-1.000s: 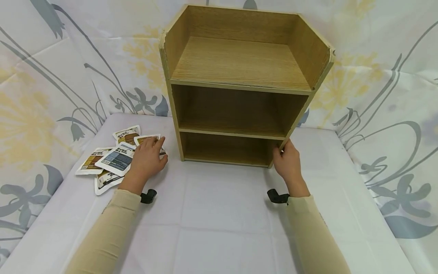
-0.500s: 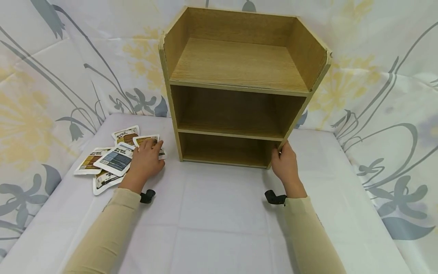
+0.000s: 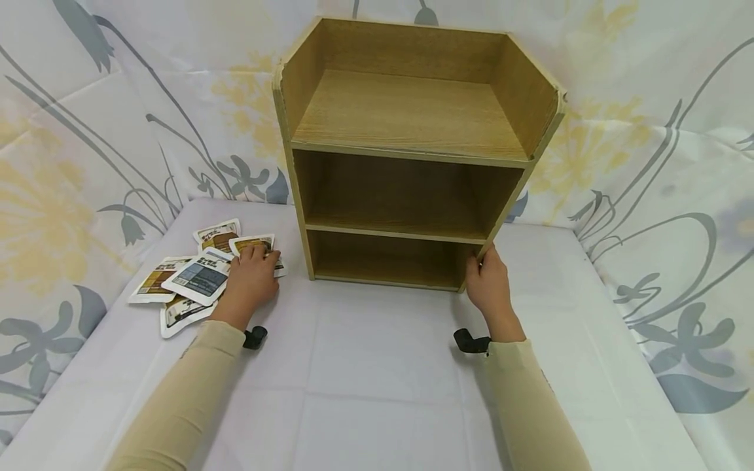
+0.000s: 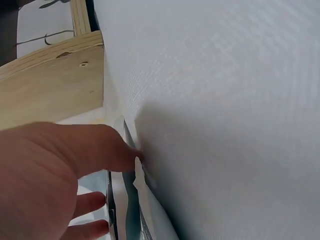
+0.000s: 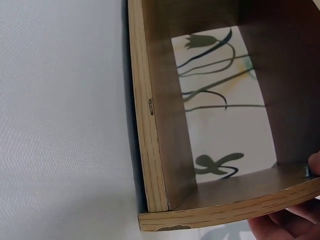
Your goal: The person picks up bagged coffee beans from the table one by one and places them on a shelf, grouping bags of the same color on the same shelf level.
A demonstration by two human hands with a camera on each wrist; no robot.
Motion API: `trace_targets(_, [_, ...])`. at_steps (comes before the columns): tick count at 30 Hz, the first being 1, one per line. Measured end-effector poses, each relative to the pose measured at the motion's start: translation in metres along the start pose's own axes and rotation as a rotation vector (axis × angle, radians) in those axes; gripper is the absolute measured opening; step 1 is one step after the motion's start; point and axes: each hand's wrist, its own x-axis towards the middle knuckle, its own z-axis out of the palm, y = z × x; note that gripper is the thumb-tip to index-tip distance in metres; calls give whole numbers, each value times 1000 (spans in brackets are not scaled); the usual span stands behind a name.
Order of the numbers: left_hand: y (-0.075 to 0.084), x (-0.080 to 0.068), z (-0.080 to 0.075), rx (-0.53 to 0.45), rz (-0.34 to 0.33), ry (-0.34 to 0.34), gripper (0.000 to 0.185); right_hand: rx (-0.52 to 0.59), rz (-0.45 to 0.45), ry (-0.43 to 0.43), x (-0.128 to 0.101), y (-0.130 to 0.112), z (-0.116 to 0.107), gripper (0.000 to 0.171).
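In the head view, my left hand (image 3: pixel 253 281) rests on the right end of a loose pile of flat white-edged packets (image 3: pixel 200 278) with printed brown and blue labels. Two fingers lie over the packets in the left wrist view, and the thumb (image 4: pixel 115 152) touches the table beside their edges. A pinch cannot be made out. My right hand (image 3: pixel 489 281) grips the lower right side panel of a three-level wooden shelf (image 3: pixel 400 157). Its thumb tip (image 5: pixel 314 162) is inside the panel, near a small metal peg, with fingers (image 5: pixel 285 225) outside. The shelf stands upright.
A white cloth covers the table (image 3: pixel 383 379). Floral curtains (image 3: pixel 636 131) close off the back and both sides. The shelf's wood is chipped at its edges. A black wrist mount (image 3: pixel 471 341) shows at each sleeve.
My left thumb has drawn in toward the packets, and the left fingers have settled lower. The right hand keeps its hold while the shelf's right side shifts slightly left in view.
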Motion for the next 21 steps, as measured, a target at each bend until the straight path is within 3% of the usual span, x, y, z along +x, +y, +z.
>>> trace_targets(6, [-2,0,4,47,21,56,39,5,-18,2,-2,1,3,33])
trace_targets(14, [0,3,0,39,17,48,44,4,-26,5,-2,0,3,33])
trace_targets(21, [3,5,-8,49,38,90,35,1,-21,16,-3,1,3,34])
